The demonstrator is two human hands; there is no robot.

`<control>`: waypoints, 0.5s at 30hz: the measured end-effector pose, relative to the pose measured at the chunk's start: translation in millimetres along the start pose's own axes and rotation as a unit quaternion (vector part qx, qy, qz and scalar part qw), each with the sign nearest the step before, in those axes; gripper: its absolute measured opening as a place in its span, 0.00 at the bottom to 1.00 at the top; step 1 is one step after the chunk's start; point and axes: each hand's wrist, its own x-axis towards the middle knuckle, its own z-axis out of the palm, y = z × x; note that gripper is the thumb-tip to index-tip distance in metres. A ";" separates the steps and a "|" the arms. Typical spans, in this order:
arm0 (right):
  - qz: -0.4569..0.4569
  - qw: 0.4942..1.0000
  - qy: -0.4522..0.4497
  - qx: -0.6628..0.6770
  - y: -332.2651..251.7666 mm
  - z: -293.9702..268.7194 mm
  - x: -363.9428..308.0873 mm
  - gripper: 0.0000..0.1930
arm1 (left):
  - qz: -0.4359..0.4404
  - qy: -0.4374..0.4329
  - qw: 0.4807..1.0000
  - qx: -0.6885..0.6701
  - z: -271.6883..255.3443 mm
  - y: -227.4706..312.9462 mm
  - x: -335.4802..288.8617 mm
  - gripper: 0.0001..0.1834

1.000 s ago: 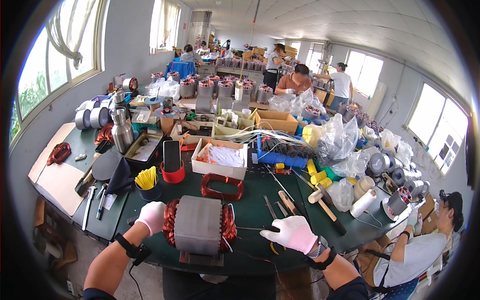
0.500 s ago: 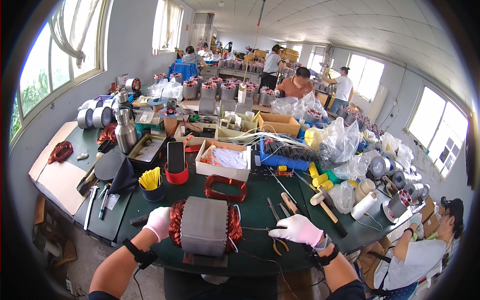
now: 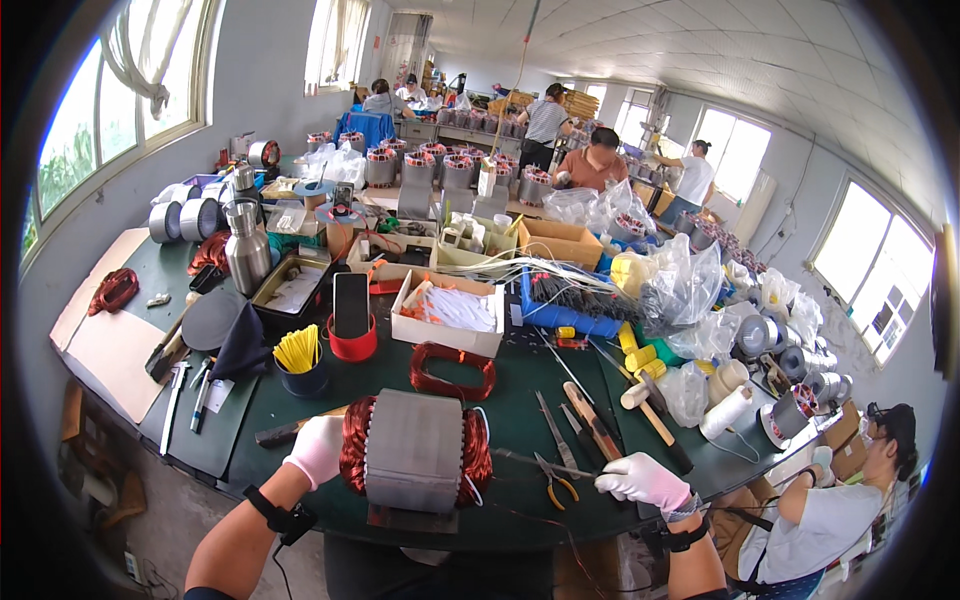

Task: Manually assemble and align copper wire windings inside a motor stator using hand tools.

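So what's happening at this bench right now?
A person in white gloves stands at a crowded green workbench. The left hand rests against the copper windings of a large motor stator lying on its side. The right hand is off it, near pliers and other hand tools.

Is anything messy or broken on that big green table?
Nothing looks broken or spilled. It is just crowded: a loose coil of copper wire lies alone beside the grey metal motor core wound with copper, which the white-gloved left hand touches. The white-gloved right hand rests near yellow-handled pliers and scattered hand tools.
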 end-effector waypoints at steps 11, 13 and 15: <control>-0.007 0.940 0.304 -0.155 43.8 35.8 7.0 0.14 | 0.005 0.076 0.967 -0.243 -31.9 43.5 -25.7 0.13; -0.118 0.901 0.368 -0.197 17.5 35.2 11.4 0.14 | -0.015 0.072 0.961 -0.268 -29.7 44.3 -27.7 0.14; -0.176 0.914 0.347 -0.114 -22.7 38.6 17.7 0.12 | -0.037 0.054 0.952 -0.300 -30.3 46.4 -30.0 0.15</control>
